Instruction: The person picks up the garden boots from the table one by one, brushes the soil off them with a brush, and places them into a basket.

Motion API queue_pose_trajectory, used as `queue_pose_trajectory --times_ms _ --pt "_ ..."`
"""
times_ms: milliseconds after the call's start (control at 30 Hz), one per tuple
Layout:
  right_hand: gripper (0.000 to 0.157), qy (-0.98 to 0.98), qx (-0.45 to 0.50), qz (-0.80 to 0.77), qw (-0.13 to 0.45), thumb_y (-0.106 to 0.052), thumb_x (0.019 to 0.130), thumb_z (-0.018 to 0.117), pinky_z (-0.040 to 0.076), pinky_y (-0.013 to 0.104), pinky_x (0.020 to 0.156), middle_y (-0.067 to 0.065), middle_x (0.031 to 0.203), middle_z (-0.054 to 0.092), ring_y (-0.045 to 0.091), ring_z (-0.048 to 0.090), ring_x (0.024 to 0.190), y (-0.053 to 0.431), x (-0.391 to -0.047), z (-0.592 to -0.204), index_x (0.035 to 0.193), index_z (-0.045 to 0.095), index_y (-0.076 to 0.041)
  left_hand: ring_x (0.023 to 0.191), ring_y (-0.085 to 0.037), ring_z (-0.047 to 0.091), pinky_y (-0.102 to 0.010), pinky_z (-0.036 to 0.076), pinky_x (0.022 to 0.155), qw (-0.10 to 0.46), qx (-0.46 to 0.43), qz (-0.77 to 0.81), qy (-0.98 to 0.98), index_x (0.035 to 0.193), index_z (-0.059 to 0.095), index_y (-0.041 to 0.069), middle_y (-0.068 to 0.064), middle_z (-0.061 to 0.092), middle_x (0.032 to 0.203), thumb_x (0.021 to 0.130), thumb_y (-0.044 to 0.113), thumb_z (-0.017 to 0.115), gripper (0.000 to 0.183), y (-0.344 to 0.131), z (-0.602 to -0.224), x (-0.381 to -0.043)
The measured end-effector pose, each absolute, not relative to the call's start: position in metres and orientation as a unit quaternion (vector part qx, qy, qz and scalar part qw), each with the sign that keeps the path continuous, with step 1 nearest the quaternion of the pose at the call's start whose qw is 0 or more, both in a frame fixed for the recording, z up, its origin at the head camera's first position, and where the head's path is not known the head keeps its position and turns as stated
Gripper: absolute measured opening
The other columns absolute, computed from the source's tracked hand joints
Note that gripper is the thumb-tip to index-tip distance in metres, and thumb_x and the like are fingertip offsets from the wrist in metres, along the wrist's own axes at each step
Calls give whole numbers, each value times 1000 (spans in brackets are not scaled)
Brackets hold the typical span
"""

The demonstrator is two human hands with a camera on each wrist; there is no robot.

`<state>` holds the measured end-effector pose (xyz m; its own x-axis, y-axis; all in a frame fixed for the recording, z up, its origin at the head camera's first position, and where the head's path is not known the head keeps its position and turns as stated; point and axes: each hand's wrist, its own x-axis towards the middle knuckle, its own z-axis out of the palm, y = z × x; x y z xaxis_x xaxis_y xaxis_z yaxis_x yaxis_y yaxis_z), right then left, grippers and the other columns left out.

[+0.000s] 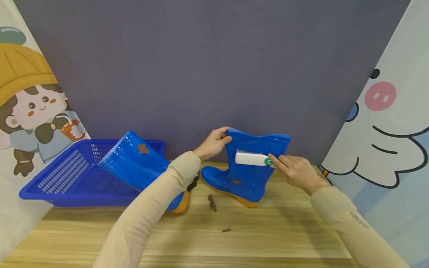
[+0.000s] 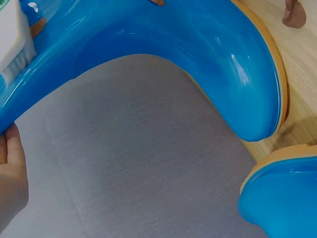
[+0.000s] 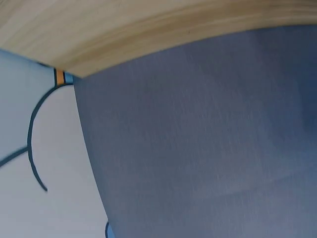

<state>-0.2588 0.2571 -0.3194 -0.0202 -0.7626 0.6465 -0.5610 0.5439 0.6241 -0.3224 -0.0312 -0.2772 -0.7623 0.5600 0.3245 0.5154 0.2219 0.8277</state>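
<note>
A blue rubber boot [image 1: 249,186] with an orange sole stands on the table, its toe pointing left. My left hand [image 1: 214,143] grips the top rim of its shaft on the left side. With the right hand [image 1: 293,170] I hold a white brush [image 1: 250,159] by its green end, its bristles up against the shaft. A brown patch [image 1: 236,182] marks the boot near the ankle. In the left wrist view the brush [image 2: 11,42] overlaps the shaft beside another brown spot [image 2: 37,27]. The right wrist view shows neither hand nor brush.
A second blue boot [image 1: 151,163], also brown-spotted, leans over a blue plastic basket [image 1: 37,193], partly behind my left sleeve. Brown scraps [image 1: 212,203] lie on the wooden table [image 1: 268,238]. A grey panel [image 1: 207,74] stands behind, with printed panels at both sides.
</note>
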Motion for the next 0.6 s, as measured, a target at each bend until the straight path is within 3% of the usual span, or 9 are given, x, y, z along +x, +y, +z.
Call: queue_pose_trajectory --times_ms 400,600 --pt "39 -725 460 -73 508 -27 100 38 38 21 36 5 64 53 11 39 39 260 -252 -338 106 66 -1 87 -18 55 -26 42 75 19 339 528 778 130 47 12 -8 63 109 99 13 40 32 -29 -275 -320" --pt "40 -731 467 -85 490 -27 101 34 40 21 36 7 71 60 13 51 43 259 -246 -348 108 65 -2 77 -14 51 -26 40 70 18 333 531 779 131 46 12 -8 64 104 99 13 40 33 -30 -278 -321"
